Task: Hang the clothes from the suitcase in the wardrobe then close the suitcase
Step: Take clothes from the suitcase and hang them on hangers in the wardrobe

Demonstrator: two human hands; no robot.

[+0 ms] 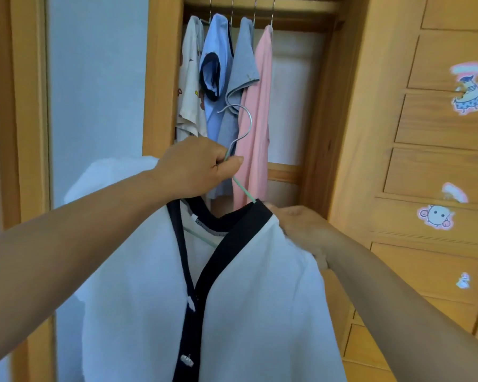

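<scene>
Below the wooden wardrobe rail [260, 8], the left hand [199, 166] pinches a green wire hanger [242, 186] carrying a white black-trimmed cardigan [260, 299]; the right hand [301, 227] grips its shoulder.

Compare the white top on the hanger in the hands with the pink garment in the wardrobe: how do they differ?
The white top is white with a dark trim; the pink garment is plain pink. The white top's hanger is off the rail, its hook free and gripped by the left hand; the pink garment already hangs from the rail. The right hand holds the white top's shoulder; nothing touches the pink garment. Both are on hangers.
</scene>
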